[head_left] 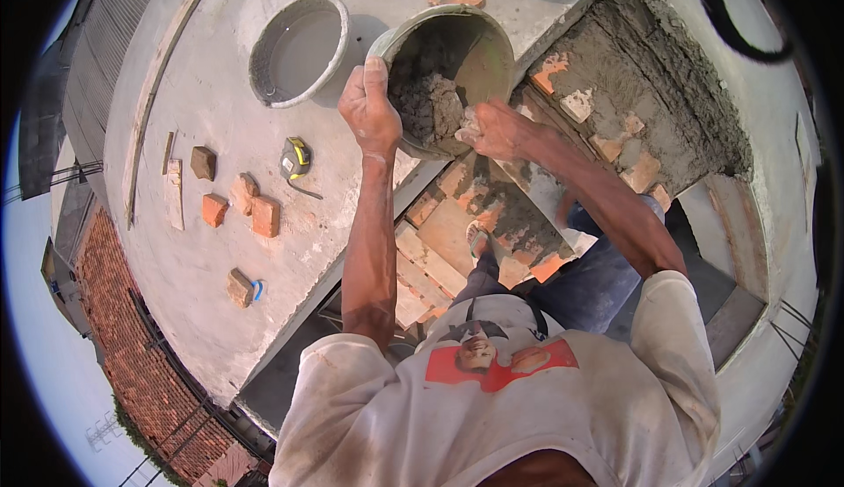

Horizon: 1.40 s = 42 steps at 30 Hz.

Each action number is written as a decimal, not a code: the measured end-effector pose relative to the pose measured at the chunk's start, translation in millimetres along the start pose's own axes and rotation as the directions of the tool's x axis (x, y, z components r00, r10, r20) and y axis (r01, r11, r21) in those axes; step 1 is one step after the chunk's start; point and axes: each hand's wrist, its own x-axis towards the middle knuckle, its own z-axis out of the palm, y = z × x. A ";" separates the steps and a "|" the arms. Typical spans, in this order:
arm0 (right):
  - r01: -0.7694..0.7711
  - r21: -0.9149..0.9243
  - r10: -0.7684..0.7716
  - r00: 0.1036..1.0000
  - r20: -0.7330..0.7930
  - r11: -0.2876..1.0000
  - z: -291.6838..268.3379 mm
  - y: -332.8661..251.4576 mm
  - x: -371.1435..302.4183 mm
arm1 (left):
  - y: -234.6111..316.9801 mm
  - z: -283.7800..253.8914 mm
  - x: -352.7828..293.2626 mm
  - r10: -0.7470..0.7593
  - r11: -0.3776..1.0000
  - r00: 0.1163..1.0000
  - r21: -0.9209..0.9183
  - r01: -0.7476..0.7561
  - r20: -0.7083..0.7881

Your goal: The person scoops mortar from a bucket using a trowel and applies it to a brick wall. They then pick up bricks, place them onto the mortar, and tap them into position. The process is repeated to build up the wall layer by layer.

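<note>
A bucket (489, 58), tipped toward me, stands at the edge of the concrete slab with wet grey mortar (413, 105) inside. My left hand (369, 107) is closed on the left side of its rim, thumb up. At the right of the bucket's mouth, my right hand (499, 131) is closed, its fingers by a lump of mortar (444, 100). What the right fingers hold is hidden. Below the bucket are brick steps (444, 232), partly smeared with mortar, and a sandalled foot (477, 239) rests on them.
A second bucket (261, 65) with greyish water stands left of the first. Several brick pieces (265, 216) and a yellow-black tape measure (296, 158) lie on the slab (211, 267), whose edge drops off beside my left arm. Wet mortar with broken brick (640, 173) fills the recess at right.
</note>
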 end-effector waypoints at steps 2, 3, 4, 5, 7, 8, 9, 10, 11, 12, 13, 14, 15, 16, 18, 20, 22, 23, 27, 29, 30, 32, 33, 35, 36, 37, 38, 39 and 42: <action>-0.118 0.062 0.117 0.993 0.011 0.991 -0.3 -7.1 -7.1 | -2.1 2.4 1.0 0.021 1.000 1.000 0.000 -0.021 -0.013; -0.019 0.153 0.031 0.997 -0.077 0.988 6.4 -2.5 -6.9 | -1.4 3.9 3.0 0.026 1.000 0.999 0.014 -0.025 -0.027; 0.086 0.233 -0.045 0.984 -0.174 0.969 18.2 6.1 -4.6 | -0.8 5.7 5.2 0.031 0.999 0.999 0.026 -0.030 -0.040; 0.194 0.300 -0.113 0.957 -0.269 0.934 20.3 3.4 -6.9 | 0.2 8.1 5.6 0.031 0.999 0.998 0.041 -0.029 -0.057; 0.171 0.343 -0.074 0.958 -0.279 0.924 19.1 0.4 -8.9 | 2.7 13.5 11.3 0.018 1.000 0.995 -0.006 -0.019 -0.098; 0.156 0.366 -0.050 0.958 -0.283 0.917 13.0 -6.6 -12.7 | 6.2 16.9 13.1 0.008 1.000 0.993 -0.029 -0.011 -0.114; 0.120 0.381 -0.023 0.968 -0.249 0.917 2.9 -11.8 -15.9 | 13.3 18.7 17.1 -0.037 0.999 0.990 0.026 0.041 -0.136; 0.084 0.395 0.004 0.976 -0.218 0.915 -8.4 -16.8 -19.5 | 16.1 20.6 20.7 -0.036 0.999 0.990 0.029 0.040 -0.136; 0.050 0.407 0.035 0.980 -0.197 0.912 -21.7 -20.4 -23.8 | 21.6 27.3 26.3 -0.030 0.999 0.991 0.025 0.033 -0.128; 0.046 0.432 0.042 0.980 -0.193 0.901 -29.9 -20.8 -29.3 | 22.4 37.0 28.4 -0.039 0.999 0.993 0.008 0.040 -0.110; 0.045 0.459 0.051 0.980 -0.193 0.888 -36.8 -22.9 -33.5 | 27.4 40.6 31.5 -0.038 0.999 0.993 0.018 0.040 -0.108; 0.030 0.483 0.074 0.978 -0.195 0.875 -43.4 -21.2 -40.8 | 21.9 38.3 36.0 0.000 0.990 0.995 0.143 0.014 -0.098; -0.034 0.534 0.132 0.980 -0.146 0.845 -49.6 -15.8 -51.6 | 23.1 45.6 33.4 -0.062 0.998 0.997 0.014 0.063 -0.054; -0.081 0.591 0.171 0.981 -0.097 0.802 -54.1 -13.8 -57.3 | 29.0 46.6 35.8 -0.030 0.994 0.997 0.099 0.037 -0.073; -0.061 0.631 0.212 0.963 -0.166 0.773 -50.4 21.9 -77.8 | 30.8 56.8 37.9 -0.059 0.982 0.997 0.175 0.068 -0.053; 0.006 0.664 0.217 0.943 -0.253 0.748 -53.3 51.0 -107.3 | 36.4 72.5 36.7 -0.027 0.972 0.998 0.231 0.040 -0.058; -0.081 0.737 0.381 0.890 -0.249 0.671 -58.8 66.3 -136.3 | 43.7 69.2 42.0 -0.019 0.954 0.999 0.298 0.027 -0.029; -0.101 0.768 0.445 0.859 -0.254 0.633 -59.0 79.4 -156.6 | 44.1 68.5 41.4 -0.075 0.932 0.997 0.355 0.068 0.006; -0.132 0.830 0.694 0.628 -0.353 0.541 -45.1 133.1 -211.4 | 48.9 77.5 37.7 0.021 0.927 1.000 0.375 -0.018 -0.003; -0.149 0.878 0.826 0.438 -0.354 0.455 -34.9 162.3 -219.7 | 46.8 75.8 39.5 0.011 0.915 1.000 0.404 -0.005 -0.011; -0.213 0.837 0.838 0.354 -0.415 0.504 -25.4 185.1 -220.1 | 45.8 74.5 41.2 0.007 0.908 1.000 0.419 0.000 -0.015; -0.366 0.738 0.821 0.178 -0.542 0.567 -0.3 251.2 -217.2 | 40.5 74.9 42.6 -0.007 0.911 1.000 0.412 -0.003 0.023; -0.464 0.671 0.795 0.135 -0.591 0.578 18.9 298.0 -213.2 | 39.1 78.9 40.9 -0.017 0.915 0.999 0.404 -0.004 0.048; -0.657 0.524 0.731 0.062 -0.680 0.543 58.1 385.0 -214.7 | 37.0 86.8 36.8 -0.065 0.897 0.996 0.441 0.030 0.065; -0.682 0.531 0.755 0.048 -0.654 0.503 60.7 399.5 -211.5 | 35.3 82.2 40.2 -0.030 0.877 0.998 0.481 0.001 0.052; -0.709 0.536 0.778 0.029 -0.627 0.459 64.1 413.3 -212.2 | 28.5 72.2 45.2 0.096 0.776 0.992 0.617 -0.129 0.087; -0.735 0.538 0.801 0.011 -0.599 0.413 68.9 425.9 -214.8 | 21.5 62.0 49.0 0.210 0.637 0.968 0.731 -0.244 0.140; -0.717 0.521 0.757 0.015 -0.653 0.464 78.4 437.2 -229.7 | 19.9 58.1 46.8 0.221 0.618 0.966 0.747 -0.247 0.137; -0.692 0.520 0.718 -0.003 -0.696 0.501 92.4 453.4 -275.3 | 18.0 58.0 49.2 0.150 0.673 0.989 0.734 -0.089 -0.018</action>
